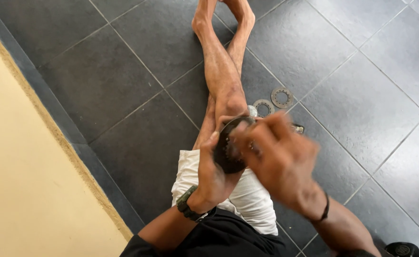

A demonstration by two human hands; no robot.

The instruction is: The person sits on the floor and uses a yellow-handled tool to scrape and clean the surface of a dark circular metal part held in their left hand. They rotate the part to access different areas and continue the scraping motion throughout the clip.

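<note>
I sit on a dark tiled floor with my legs crossed in front of me. My left hand (212,178) grips a round dark metal disc-shaped part (227,148) by its edge and holds it over my lap. My right hand (278,159) is blurred with motion and lies against the right side of that part, fingers curled; whether it holds a small tool is hidden by the blur. A dark watch sits on my left wrist and a thin black band on my right.
Two flat toothed metal rings (281,97) (263,107) lie on the tiles just right of my knee. A small dark object (298,128) lies behind my right hand. A cream wall (24,181) runs along the left. A dark round item (402,249) sits at bottom right.
</note>
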